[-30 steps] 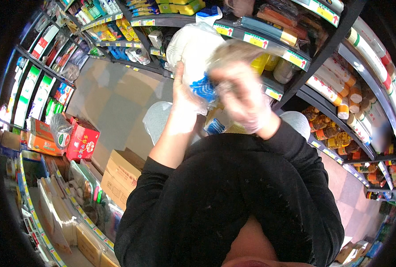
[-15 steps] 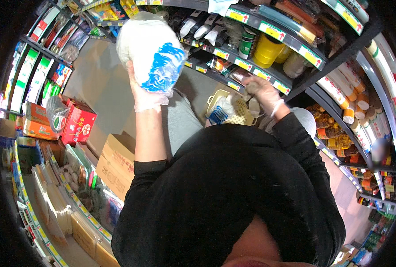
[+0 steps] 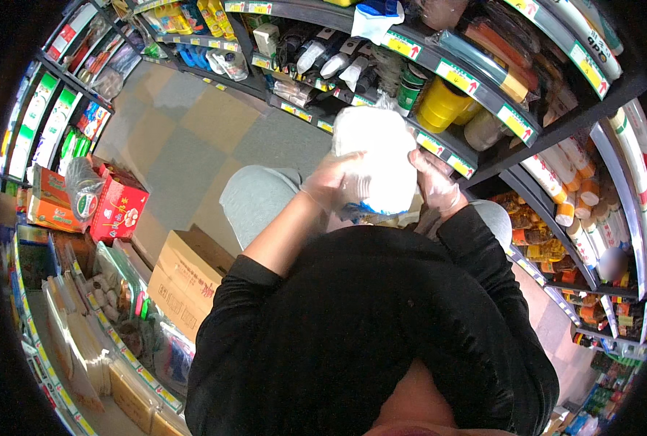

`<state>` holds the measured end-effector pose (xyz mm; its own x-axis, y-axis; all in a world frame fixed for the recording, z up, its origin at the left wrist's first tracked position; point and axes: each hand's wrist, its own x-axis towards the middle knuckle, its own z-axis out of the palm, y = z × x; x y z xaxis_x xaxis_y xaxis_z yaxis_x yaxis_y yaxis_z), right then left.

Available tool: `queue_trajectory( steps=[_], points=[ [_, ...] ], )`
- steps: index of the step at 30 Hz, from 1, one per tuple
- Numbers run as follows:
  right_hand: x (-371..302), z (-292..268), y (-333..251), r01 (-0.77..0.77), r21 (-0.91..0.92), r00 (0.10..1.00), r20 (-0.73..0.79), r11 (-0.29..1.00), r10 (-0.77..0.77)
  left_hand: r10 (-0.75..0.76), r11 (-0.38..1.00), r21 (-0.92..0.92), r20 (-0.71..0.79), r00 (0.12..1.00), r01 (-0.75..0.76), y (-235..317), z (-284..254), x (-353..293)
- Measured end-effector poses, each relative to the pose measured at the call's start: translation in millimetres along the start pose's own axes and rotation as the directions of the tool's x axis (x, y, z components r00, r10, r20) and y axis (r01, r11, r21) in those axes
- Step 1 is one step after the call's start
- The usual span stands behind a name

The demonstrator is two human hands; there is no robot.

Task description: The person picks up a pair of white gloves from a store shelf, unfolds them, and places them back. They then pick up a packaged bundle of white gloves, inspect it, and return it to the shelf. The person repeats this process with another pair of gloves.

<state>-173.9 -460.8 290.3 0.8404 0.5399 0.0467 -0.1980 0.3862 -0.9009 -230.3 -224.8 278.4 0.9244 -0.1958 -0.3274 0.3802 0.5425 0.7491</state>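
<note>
A plastic-wrapped white bundle (image 3: 378,152) with blue at its lower end is held up in front of my body, close to the shelf. My left hand (image 3: 328,180), in a thin clear glove, wraps its left side. On the opposite side my right hand (image 3: 440,182), also in a clear glove, presses the bundle's edge with the thumb upward. What lies under the right palm I cannot make out. The bundle hides nearly all of the pale basket below.
The shelf ahead bears packed dark and white socks (image 3: 312,57), a green can (image 3: 411,87), yellow rolls (image 3: 440,105) and a hanging white-and-blue cloth item (image 3: 376,20). At left stand an open cardboard box (image 3: 185,283) and a red box (image 3: 122,202). Bottles (image 3: 548,232) line the right shelf.
My left hand has brought the bundle down and right, toward the shelf. My right hand has come onto its right side. The basket has become mostly covered, and my left knee shows farther left.
</note>
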Motion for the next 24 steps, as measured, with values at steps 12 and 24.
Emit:
queue_trajectory(
  steps=[12, 24],
  points=[
    [3.4, -40.1, 45.8, -0.38, 0.26, 0.91, -0.065, 0.888, 0.409, -0.13, 0.979, -0.153, 0.052, 0.99, 0.137, -2.8, 1.8, 18.5],
    [15.8, -79.0, 28.4, -0.34, -0.222, 0.926, -0.246, 0.914, 0.285, -0.355, 0.917, -0.173, 0.052, 0.933, 0.359, -40.8, -85.4, 122.1]
  ],
)
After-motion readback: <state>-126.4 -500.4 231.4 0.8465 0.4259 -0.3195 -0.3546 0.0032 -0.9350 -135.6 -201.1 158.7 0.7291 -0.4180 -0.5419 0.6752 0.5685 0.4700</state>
